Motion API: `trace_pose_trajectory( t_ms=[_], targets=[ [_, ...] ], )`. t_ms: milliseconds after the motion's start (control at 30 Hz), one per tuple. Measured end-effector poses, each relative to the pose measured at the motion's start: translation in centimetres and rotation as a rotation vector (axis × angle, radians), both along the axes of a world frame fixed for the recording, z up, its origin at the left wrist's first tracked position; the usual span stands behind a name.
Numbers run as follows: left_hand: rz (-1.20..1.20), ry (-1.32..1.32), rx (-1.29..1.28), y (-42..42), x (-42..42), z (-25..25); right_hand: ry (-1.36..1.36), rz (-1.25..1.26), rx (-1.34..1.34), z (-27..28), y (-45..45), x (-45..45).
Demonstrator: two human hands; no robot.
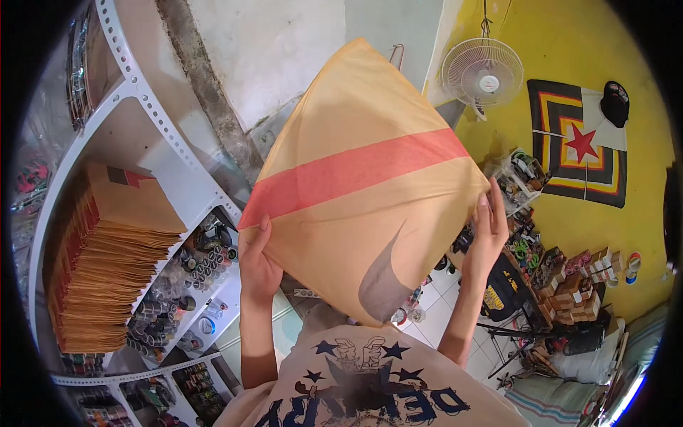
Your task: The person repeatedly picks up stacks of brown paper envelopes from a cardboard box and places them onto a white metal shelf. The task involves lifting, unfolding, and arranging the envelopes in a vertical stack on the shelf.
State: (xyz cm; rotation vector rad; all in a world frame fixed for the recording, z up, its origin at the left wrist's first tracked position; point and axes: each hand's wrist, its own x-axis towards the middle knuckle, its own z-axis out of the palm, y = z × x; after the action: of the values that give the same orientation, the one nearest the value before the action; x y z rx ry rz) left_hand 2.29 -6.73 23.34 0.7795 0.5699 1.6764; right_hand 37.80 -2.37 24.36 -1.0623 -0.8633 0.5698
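A diamond-shaped kite (341,213), orange-tan with a red band across it and a dark teardrop shape near its lower corner, spans the middle of the view. My left hand (260,261) holds its left corner, the thumb lying on the front face and the fingers behind. At the right corner, my right hand (488,224) pinches the edge between thumb and fingers. The kite's lower corner reaches the front of my printed shirt (368,373). Its back side is hidden from view.
A white metal shelf (133,74) at the left bears a thick stack of similar kites (114,277) and many spools (208,267). A fan (483,72) hangs at the upper right; another kite (579,176) and a cap (615,104) are on the yellow wall. Small boxes (576,299) are piled at the right.
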Motion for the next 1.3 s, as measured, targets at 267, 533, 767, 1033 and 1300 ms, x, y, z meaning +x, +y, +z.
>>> trace_pose_trajectory(
  t_ms=[267,533,767,1033,1300],
  targets=[
    [0.190,0.177,-0.001,-0.1,1.1,2.5,-0.235,-0.108,-0.022,-1.1,0.3,-0.2],
    [0.513,0.374,0.100,-2.1,0.2,3.7,-0.828,0.260,0.046,-0.7,-2.8,-10.3],
    [0.653,0.257,0.016,-3.9,-0.1,5.1,-0.873,0.826,0.144,-0.3,-5.2,-16.2],
    [1.001,0.420,0.031,-9.7,0.4,5.0,-0.888,1.038,0.269,-1.3,-6.6,-19.8],
    [1.002,1.466,0.086,-15.5,-6.2,6.7,-0.724,1.168,0.356,-3.1,-6.3,-24.2]
  ],
)
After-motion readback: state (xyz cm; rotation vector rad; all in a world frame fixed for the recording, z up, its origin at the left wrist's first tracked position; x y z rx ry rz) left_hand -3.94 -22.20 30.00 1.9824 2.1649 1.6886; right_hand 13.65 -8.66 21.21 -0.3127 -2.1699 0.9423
